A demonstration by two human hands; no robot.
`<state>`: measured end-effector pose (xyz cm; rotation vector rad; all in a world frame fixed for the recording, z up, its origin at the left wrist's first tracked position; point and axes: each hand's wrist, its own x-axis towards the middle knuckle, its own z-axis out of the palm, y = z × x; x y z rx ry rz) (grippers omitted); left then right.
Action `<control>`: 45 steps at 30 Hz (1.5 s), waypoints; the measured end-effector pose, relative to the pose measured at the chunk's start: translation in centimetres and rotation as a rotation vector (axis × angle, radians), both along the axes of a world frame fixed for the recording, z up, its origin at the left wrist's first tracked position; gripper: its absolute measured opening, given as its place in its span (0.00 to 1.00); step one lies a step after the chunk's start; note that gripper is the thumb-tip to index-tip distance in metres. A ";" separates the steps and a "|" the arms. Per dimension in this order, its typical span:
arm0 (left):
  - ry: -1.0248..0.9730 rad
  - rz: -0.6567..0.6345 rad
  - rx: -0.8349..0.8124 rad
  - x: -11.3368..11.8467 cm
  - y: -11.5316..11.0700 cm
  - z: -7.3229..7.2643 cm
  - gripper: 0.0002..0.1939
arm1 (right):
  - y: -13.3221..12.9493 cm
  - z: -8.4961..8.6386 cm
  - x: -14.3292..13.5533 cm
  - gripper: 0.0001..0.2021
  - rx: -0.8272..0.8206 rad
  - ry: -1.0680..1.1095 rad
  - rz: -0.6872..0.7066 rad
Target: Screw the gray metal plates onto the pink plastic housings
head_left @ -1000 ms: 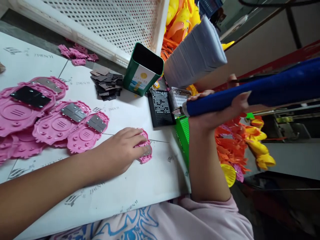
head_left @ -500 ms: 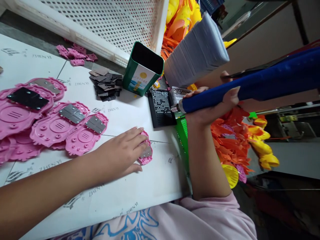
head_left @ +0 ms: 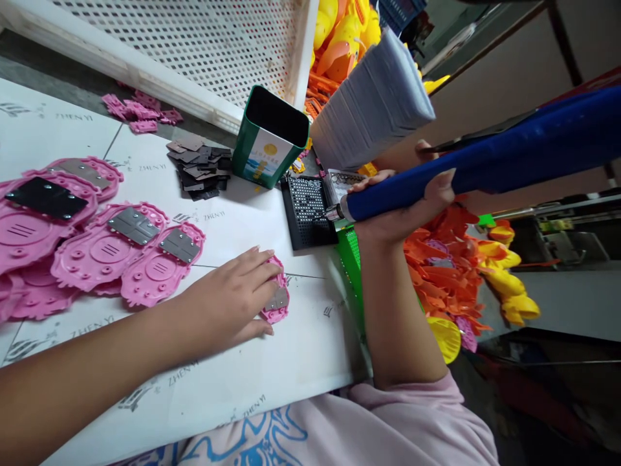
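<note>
My left hand (head_left: 228, 294) lies over a small pink plastic cover (head_left: 279, 314), fingers across its top edge and thumb beside its lower end, holding it on the table. A grey metal plate (head_left: 277, 299) shows on that cover, partly hidden by the fingers. In my right hand (head_left: 412, 210) is a blue electric screwdriver (head_left: 466, 165), gripped around its body. Its silver tip points down-left at the right edge of a black tray with rows of screws (head_left: 308, 207). Whether a screw sits on the tip is too small to tell.
Several pink covers with plates (head_left: 104, 249) lie at left. Behind are loose metal plates (head_left: 201, 168), a green tin (head_left: 269, 139), a white perforated crate (head_left: 194, 58) and a whitish stack (head_left: 373, 97). Orange parts (head_left: 436, 259) and a green basket (head_left: 350, 259) are at right.
The view has shifted slightly, so the table things appear a little further left. Both hands keep their grips, and the screwdriver tip stays at the screw tray.
</note>
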<state>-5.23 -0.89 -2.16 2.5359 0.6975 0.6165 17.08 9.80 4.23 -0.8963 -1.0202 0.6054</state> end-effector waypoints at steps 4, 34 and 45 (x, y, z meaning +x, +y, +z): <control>0.002 0.008 0.022 0.0 -0.1 -0.1 0.24 | 0.0 0.0 0.0 0.19 -0.030 -0.024 -0.013; 0.119 -0.107 -0.044 -0.2 0.3 1.5 0.26 | -10.5 2.8 -0.5 0.28 -0.112 0.163 0.443; 0.079 -0.128 0.001 0.0 0.6 1.5 0.25 | -12.0 2.9 -1.1 0.18 -0.344 0.119 0.618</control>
